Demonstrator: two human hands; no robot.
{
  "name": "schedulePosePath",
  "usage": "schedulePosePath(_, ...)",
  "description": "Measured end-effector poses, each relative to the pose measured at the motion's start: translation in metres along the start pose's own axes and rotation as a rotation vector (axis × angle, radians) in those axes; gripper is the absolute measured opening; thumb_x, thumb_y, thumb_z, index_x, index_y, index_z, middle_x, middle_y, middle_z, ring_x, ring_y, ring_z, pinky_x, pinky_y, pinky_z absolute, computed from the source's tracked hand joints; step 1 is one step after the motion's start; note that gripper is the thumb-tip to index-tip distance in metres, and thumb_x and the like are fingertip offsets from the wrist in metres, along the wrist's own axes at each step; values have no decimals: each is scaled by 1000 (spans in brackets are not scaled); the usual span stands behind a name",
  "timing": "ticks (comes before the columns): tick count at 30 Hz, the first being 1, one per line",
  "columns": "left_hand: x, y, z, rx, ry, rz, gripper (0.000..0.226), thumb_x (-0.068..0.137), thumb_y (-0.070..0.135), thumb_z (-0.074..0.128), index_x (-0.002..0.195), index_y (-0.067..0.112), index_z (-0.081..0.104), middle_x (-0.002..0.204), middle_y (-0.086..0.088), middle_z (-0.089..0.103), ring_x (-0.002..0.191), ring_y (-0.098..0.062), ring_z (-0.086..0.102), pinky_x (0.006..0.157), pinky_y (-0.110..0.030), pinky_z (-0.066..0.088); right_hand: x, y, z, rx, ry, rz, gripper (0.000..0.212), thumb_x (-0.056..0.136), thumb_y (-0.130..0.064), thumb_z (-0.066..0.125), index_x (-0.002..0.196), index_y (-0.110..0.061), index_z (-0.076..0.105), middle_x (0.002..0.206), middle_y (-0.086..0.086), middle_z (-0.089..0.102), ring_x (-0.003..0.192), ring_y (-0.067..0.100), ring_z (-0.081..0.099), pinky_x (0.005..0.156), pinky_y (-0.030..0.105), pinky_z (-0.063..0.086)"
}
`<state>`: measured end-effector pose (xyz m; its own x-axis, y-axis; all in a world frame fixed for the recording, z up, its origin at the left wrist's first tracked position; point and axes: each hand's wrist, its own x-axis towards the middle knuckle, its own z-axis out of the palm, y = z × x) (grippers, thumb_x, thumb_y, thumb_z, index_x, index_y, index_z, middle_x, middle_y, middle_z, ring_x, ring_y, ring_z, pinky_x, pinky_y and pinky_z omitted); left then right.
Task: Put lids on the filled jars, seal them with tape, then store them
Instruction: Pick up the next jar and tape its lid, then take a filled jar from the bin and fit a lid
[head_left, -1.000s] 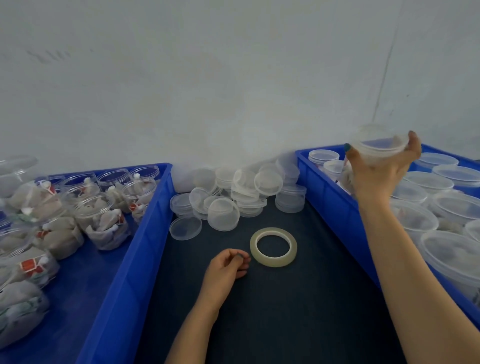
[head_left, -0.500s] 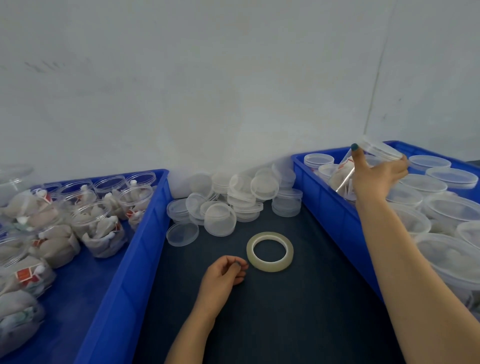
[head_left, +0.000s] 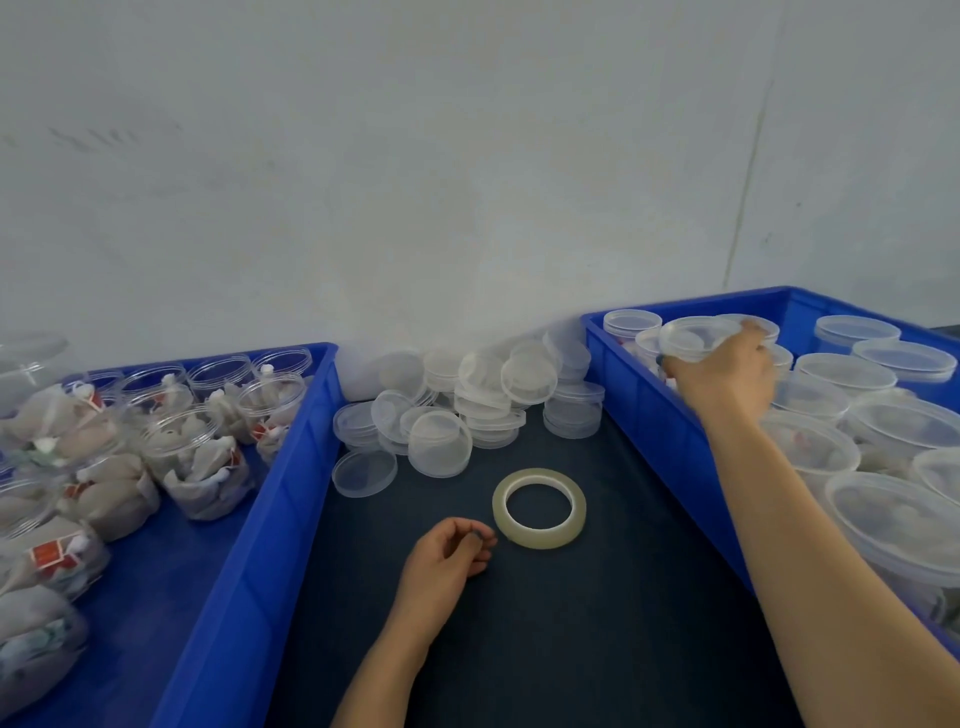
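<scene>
Lowered into rt bin (head_left: 641, 387): right hand (head_left: 727, 374) grip curled round lidded jar (head_left: 693, 338) top.

Left hand (head_left: 447, 558): forearm extended forward, fingers curled inward, thumb meeting fingertips; any pinched content indiscernible. Right hand (head_left: 727, 374): arm outstretched to the right, fingers gripping a clear round plastic jar (head_left: 693, 338).
</scene>
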<state>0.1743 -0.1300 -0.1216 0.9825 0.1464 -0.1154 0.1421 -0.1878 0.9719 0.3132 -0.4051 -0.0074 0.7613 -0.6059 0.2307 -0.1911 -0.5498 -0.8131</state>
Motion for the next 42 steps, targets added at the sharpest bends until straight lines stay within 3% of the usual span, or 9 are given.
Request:
schedulePosePath(5, 0, 1, 0, 8, -6, 9, 21, 103, 6, 50, 100, 9, 70, 100, -4, 73, 92, -12, 69, 75, -15, 55, -6, -1, -1, -144, -9, -55, 104, 84, -38, 79, 153, 5, 14, 153, 29, 34, 140, 44, 34, 114, 49, 31)
schedulePosePath(11, -3, 2, 0, 24, -18, 12, 20, 103, 7, 49, 101, 10, 69, 101, -3, 73, 92, -9, 68, 74, -14, 53, -14, 0, 8, -374, -51, -167, 82, 97, -35, 65, 155, -3, 17, 158, 25, 13, 137, 46, 34, 108, 52, 40)
schedulePosePath(15, -4, 3, 0, 30, -21, 10, 20, 103, 8, 50, 102, 12, 70, 100, 0, 73, 94, -9, 69, 76, -14, 53, -16, 1, 11, -482, -69, -171, 79, 99, -38, 60, 154, 0, 18, 158, 28, 14, 139, 47, 32, 111, 53, 37)
schedulePosePath(18, -6, 3, 0, 43, -19, 7, 20, 103, 10, 51, 101, 14, 70, 99, 2, 74, 94, -9, 69, 79, -15, 54, -14, 5, 10, -775, -86, -189, 72, 103, -49, 40, 149, 5, 32, 158, 30, 24, 147, 45, 17, 122, 51, 15)
schedulePosePath(23, -9, 3, -2, 81, -18, 6, 19, 102, 13, 52, 100, 18, 70, 101, 5, 74, 95, -8, 69, 83, -18, 55, -16, 5, 11, -874, -157, -185, 65, 104, -38, 31, 143, 14, 37, 154, 31, 31, 145, 43, 21, 122, 49, 15)
schedulePosePath(27, -25, 6, -2, 294, 10, 46, 17, 101, 19, 54, 101, 31, 66, 109, 13, 66, 100, -3, 63, 87, -19, 51, -18, 8, 12, -900, -207, -227, 77, 105, -47, 19, 154, 12, 13, 162, 30, 15, 152, 43, 8, 124, 52, -1)
schedulePosePath(32, -83, 18, -13, 710, -33, 301, 29, 99, 33, 56, 128, 37, 52, 138, 21, 35, 127, 7, 39, 97, -6, 33, -17, 10, 18, -930, -293, -325, 64, 107, -39, 23, 157, 0, 15, 163, 30, 10, 151, 47, 8, 121, 62, 7)
schedulePosePath(37, -155, 52, -88, 1032, 395, 775, 32, 83, 39, 53, 109, 31, 69, 131, 11, 59, 128, -14, 54, 105, -30, 43, -27, 4, 23, -906, -333, -359, 60, 101, -26, 38, 155, -4, 22, 164, 23, 14, 151, 44, 9, 119, 67, 9)
schedulePosePath(42, -172, 52, -195, 1342, 747, 484, 39, 85, 29, 60, 120, 12, 67, 132, -14, 58, 124, -41, 52, 100, -64, 45, -134, -42, 37, -558, -529, -672, 37, 100, -17, 45, 133, -1, 46, 134, 20, 49, 118, 34, 51, 100, 47, 45)
